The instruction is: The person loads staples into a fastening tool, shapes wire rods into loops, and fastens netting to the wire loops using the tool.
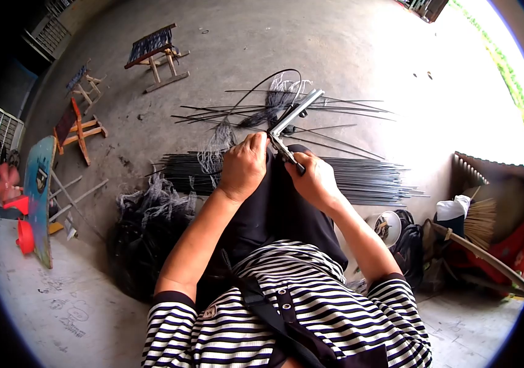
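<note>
My left hand (pixel 245 164) is closed in a fist over my lap, gripping a thin black rod (pixel 265 78) that curves up and round in a loop. In my right hand (pixel 316 179) are pliers with a long silver magazine (pixel 299 112), like a hog ring plier, their dark handles in my fist. The jaws meet the rod just beside my left fingers; what is between them is hidden. Pale and dark netting (pixel 283 92) hangs or lies just past my hands, with more pale netting (pixel 213 147) near my left wrist.
A thick row of straight black rods (pixel 366 178) lies across the floor beyond my knees, with loose rods (pixel 360 110) farther out. A netting heap (pixel 151 214) sits left. Wooden folding stools (pixel 155 52) and a blue board (pixel 40 190) stand left. Right is a white bowl (pixel 389 226).
</note>
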The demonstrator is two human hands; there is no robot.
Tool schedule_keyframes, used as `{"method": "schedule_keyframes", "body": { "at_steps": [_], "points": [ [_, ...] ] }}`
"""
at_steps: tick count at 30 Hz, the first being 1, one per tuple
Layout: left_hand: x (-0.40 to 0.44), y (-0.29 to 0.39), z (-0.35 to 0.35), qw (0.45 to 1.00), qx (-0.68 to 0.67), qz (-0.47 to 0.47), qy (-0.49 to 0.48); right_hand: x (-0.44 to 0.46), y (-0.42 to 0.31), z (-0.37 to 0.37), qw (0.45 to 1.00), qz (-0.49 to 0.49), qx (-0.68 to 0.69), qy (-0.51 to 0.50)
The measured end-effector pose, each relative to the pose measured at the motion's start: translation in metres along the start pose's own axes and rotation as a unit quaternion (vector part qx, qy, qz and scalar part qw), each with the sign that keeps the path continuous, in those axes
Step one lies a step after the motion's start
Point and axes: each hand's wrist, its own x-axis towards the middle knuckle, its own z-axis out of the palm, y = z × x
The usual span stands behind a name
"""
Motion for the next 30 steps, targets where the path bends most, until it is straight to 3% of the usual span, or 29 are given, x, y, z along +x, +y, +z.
{"method": "schedule_keyframes", "body": {
  "at_steps": [1,4,5,8,12,16,20,24,25,26,28,29,30],
  "points": [
    [0.0,-0.002,0.001,1.0,0.005,0.003,-0.001,0.002,0.008,0.009,0.998,-0.033,0.007,0.048],
    [0.0,-0.005,0.004,1.0,0.008,0.003,-0.002,0.013,0.013,0.012,0.996,-0.046,0.079,0.014],
    [0.0,-0.005,0.005,1.0,0.001,0.0,-0.003,0.016,0.004,-0.006,0.964,0.109,0.17,-0.172],
    [0.003,-0.006,0.006,0.999,0.035,0.007,-0.017,0.019,0.027,0.018,0.971,0.063,0.19,-0.127],
    [-0.003,0.003,0.004,0.993,0.097,-0.022,-0.06,0.018,0.027,0.029,0.992,0.06,0.099,-0.047],
    [-0.011,0.009,0.006,0.995,0.025,-0.088,-0.036,0.017,0.039,0.049,0.995,-0.004,0.081,0.049],
    [-0.015,0.006,0.003,0.987,-0.058,-0.148,-0.035,0.019,0.037,0.051,0.997,-0.003,0.063,0.041],
    [-0.009,-0.003,0.001,0.992,-0.053,-0.113,0.018,0.014,0.019,0.03,0.999,-0.035,0.038,0.013],
    [-0.006,-0.01,-0.001,0.995,-0.03,-0.094,0.013,0.016,0.021,0.03,0.979,-0.162,-0.012,0.122],
    [-0.003,-0.017,-0.001,0.997,-0.027,-0.07,0.027,0.016,0.022,0.021,0.991,-0.113,-0.036,0.058],
    [0.008,-0.039,-0.011,0.992,0.015,-0.123,0.023,0.011,0.008,-0.013,0.994,-0.009,-0.077,-0.071],
    [0.017,-0.055,-0.017,0.988,-0.002,-0.135,0.069,0.012,0.011,-0.027,0.981,0.021,-0.066,-0.18],
    [0.025,-0.07,-0.025,0.982,-0.02,-0.148,0.118,0.003,0.01,-0.033,0.974,0.041,-0.061,-0.212]
  ]
}}
